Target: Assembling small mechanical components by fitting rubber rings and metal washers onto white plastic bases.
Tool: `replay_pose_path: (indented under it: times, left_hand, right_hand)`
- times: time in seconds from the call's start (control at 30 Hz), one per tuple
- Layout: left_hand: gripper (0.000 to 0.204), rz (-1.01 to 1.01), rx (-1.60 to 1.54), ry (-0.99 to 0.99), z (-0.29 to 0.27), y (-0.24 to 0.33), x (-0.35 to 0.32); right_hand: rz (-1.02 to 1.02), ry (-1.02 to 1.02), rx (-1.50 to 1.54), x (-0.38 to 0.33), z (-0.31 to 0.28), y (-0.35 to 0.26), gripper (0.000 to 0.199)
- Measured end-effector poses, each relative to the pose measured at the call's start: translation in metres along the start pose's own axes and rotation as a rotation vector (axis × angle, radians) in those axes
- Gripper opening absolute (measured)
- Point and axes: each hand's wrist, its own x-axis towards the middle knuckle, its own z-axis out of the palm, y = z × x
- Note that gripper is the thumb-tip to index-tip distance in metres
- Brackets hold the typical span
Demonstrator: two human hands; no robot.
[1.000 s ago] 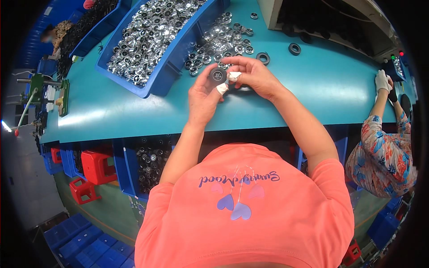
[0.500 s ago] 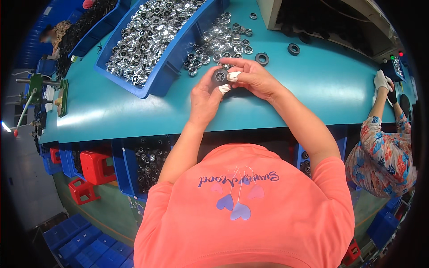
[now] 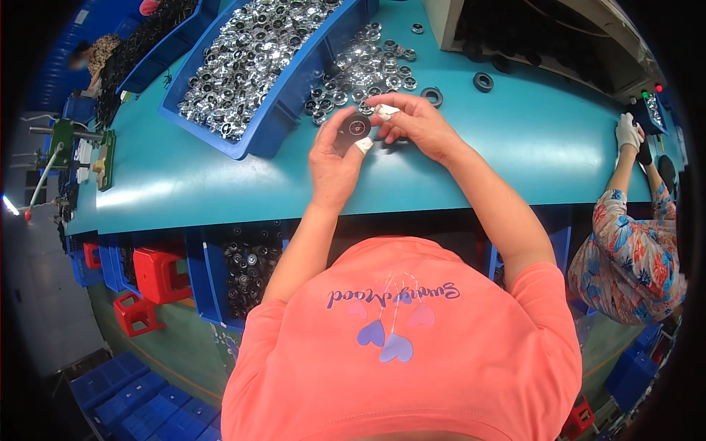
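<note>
Around the upper middle of the frame, your left hand (image 3: 331, 163) is pinching a black wheel (image 3: 357, 126) between its fingers and a thumb wearing a white wrap (image 3: 364, 145), holding it above the counter (image 3: 478, 162). Your right hand (image 3: 428, 128) is hovering just to the right, its fingers loosely curling; whether their tips are touching the wheel's rim, the view isn't showing clearly.

Since the left pinch appears to be carrying most of the wheel, a careless push from the right could be tipping it out, especially if the wrap is sliding on the black surface. A dropped wheel could be rolling toward the silver hubs (image 3: 368, 81) lying loose above your hands, beside the blue bin (image 3: 254, 143), or knocking the black ring (image 3: 432, 96) that is lying close above your right knuckles.
</note>
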Motion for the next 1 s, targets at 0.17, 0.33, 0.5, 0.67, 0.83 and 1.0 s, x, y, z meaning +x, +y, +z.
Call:
replay_pose_path:
  times: [0.17,0.33,0.5,0.67,0.83,1.0]
  left_hand:
    - [0.054,-0.034,-0.087,-0.006,-0.003,0.013,-0.003]
    - [0.060,-0.070,-0.025,-0.033,-0.091,0.023,-0.051]
    - [0.063,-0.496,0.423,-0.049,-0.250,0.040,-0.136]
    - [0.054,-0.832,1.057,-0.125,-0.307,0.056,-0.182]
    - [0.051,-0.329,0.247,-0.259,-0.183,0.088,-0.099]
    - [0.053,-0.244,-0.067,-0.436,-0.054,0.065,-0.022]
  right_hand:
    - [-0.089,0.072,-0.122,0.002,-0.003,0.003,0.034]
    - [-0.303,0.189,-0.185,-0.006,-0.050,-0.029,0.027]
    - [-0.318,0.425,-0.592,-0.042,-0.124,-0.075,0.026]
    - [-0.188,0.540,-1.108,-0.052,-0.160,-0.052,0.050]
    - [-0.159,0.598,-1.276,-0.035,-0.164,-0.027,0.050]
    - [-0.415,0.477,-1.013,-0.035,-0.091,-0.046,0.045]
